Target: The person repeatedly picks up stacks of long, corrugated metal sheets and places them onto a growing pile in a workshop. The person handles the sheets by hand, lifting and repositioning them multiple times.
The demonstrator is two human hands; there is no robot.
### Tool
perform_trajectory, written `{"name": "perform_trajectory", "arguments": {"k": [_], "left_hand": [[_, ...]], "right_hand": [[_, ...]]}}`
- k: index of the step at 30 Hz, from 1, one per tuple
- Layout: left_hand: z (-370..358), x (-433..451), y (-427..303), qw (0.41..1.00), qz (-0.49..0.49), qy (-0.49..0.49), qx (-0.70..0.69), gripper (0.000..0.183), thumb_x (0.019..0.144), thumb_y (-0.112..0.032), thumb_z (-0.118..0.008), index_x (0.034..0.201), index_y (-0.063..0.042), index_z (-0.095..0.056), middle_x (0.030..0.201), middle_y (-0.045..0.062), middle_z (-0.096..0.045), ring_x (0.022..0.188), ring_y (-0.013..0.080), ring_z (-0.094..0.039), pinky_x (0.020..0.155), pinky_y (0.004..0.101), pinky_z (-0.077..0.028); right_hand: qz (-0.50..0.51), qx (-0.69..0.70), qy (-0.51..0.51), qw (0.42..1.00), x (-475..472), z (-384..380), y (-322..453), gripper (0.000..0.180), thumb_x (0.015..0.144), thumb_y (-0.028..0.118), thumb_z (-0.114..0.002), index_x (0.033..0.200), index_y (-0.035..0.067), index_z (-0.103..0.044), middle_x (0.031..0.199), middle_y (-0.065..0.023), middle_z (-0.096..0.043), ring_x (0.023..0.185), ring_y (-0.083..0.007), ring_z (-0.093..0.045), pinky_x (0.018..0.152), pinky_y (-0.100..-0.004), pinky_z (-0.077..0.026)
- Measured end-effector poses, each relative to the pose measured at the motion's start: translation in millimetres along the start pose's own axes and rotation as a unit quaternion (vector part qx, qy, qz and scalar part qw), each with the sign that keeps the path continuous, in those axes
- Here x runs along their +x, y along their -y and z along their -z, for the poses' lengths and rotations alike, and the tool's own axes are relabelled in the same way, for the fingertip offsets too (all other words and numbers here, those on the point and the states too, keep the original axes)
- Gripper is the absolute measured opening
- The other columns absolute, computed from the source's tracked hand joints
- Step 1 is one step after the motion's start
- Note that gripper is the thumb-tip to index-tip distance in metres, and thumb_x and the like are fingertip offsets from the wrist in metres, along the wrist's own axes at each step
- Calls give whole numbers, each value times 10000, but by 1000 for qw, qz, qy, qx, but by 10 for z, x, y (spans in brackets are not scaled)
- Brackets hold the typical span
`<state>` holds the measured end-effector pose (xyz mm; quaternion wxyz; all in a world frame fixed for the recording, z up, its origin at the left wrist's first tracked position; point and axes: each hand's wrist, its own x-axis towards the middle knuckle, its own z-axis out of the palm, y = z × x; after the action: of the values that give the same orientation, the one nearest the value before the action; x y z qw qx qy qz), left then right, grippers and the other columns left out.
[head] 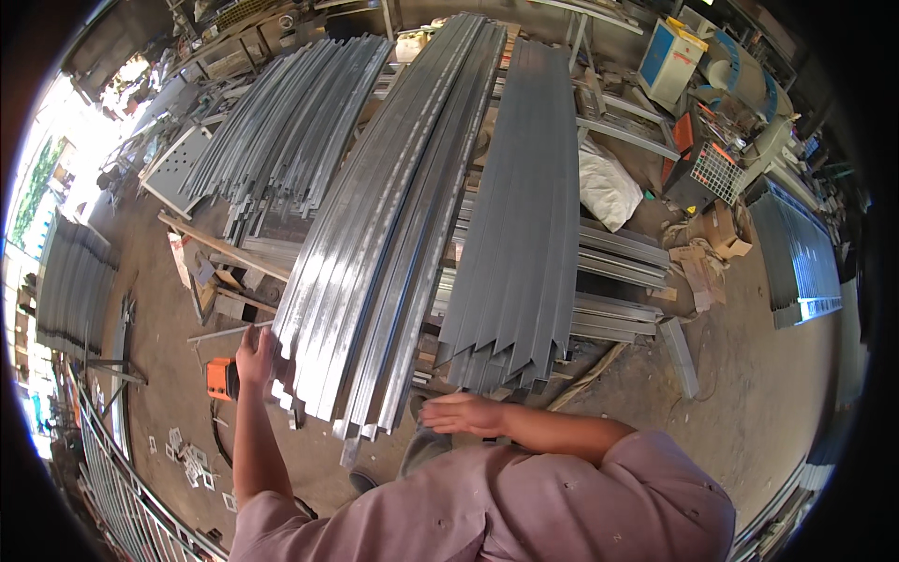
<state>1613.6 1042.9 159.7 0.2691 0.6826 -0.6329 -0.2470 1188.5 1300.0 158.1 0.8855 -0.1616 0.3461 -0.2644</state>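
Before me lies a stack of long shiny galvanized steel profiles (351, 246), their near ends uneven. My left hand (254, 357) is raised beside the stack's left edge, near its front corner. Its fingers point up with a gap between them, and whether they touch the metal I cannot tell. Held flat with fingers stretched out, my right hand (463, 414) is just right of the stack's near ends and grips nothing. To the right of the shiny stack lies a second stack of dull grey profiles (523, 211), with angle-cut near ends.
Thin metal tubes (295, 119) lie in a bundle at the back left. An orange tool case (222, 379) sits by my left forearm. Crosswise steel sections (618, 256) extend right under the grey stack. A white sack (607, 186), cardboard boxes (723, 228) and a metal railing (133, 492) stand around.
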Motion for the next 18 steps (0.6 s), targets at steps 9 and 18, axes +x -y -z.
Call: {"name": "perform_trajectory", "arguments": {"k": [9, 18], "left_hand": [[-171, -2349, -1123, 999, 10, -31, -40, 602, 855, -370, -886, 1297, -9, -696, 1261, 187, -738, 1168, 338, -717, 965, 419, -576], [-387, -2941, -964, 962, -35, -262, -64, 423, 879, -164, -849, 1256, -41, -703, 1233, 173, -728, 1171, 360, -696, 1028, 416, -539]], "right_hand": [[206, 73, 81, 972, -1817, 866, -332, 874, 1097, 613, -435, 1629, -72, -331, 1634, -322, -424, 1509, -454, -454, 1245, -554, -376], [160, -40, -163, 973, -2814, 1668, -1003, 797, 1104, 602, -442, 1580, -37, -431, 1563, -288, -535, 1404, -409, -576, 1147, -511, -479]]}}
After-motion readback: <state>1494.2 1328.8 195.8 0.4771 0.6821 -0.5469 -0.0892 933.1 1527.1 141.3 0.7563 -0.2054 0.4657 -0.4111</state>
